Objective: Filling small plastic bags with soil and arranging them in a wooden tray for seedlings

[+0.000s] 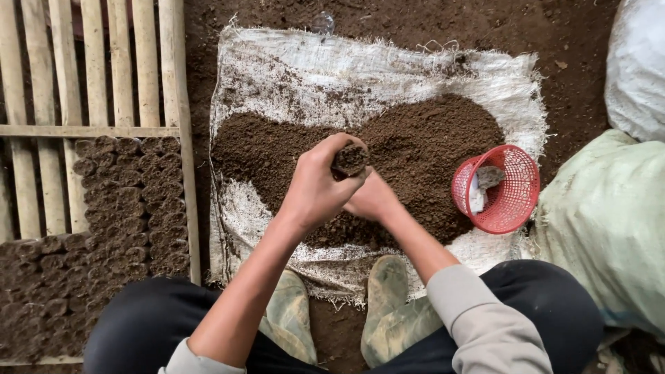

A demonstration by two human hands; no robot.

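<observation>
Both our hands meet over the heap of dark brown soil (415, 159) on the white woven sack (312, 69) — our left hand (315, 187) grips a small soil-filled pot (350, 158); our right hand (370, 199) sits beneath, fingers hidden — we cannot tell their state.

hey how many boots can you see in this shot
2. Both muddy boots stand at the near edge of the woven sack: the left boot beneath the left forearm, the right boot beside it. Their heels are hidden by the legs.

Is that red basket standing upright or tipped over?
Tipped: the red basket lies on its side, its opening facing the soil pile.
</observation>
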